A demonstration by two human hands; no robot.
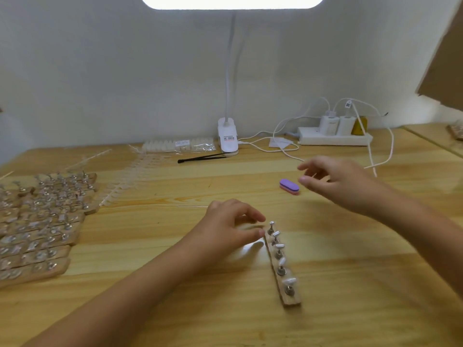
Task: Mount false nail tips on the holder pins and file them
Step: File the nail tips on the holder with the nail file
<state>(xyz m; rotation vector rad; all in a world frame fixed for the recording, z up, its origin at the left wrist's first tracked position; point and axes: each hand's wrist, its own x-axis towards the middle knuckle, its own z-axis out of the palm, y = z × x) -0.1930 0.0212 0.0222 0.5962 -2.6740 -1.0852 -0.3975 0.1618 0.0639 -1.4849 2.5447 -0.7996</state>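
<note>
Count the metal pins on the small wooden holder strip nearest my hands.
5, in a row along the wooden strip: farthest pin, second, third, fourth, nearest.

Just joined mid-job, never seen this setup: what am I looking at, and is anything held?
No machine here: a person's two bare hands, filmed by one head-worn camera looking down at a wooden table. The left hand has fingertips at the far end of a wooden holder whose pins carry pale nail tips; whether it pinches anything is unclear. The right hand, open and empty, hovers near a purple buffer block. More holders lie far left.
</note>
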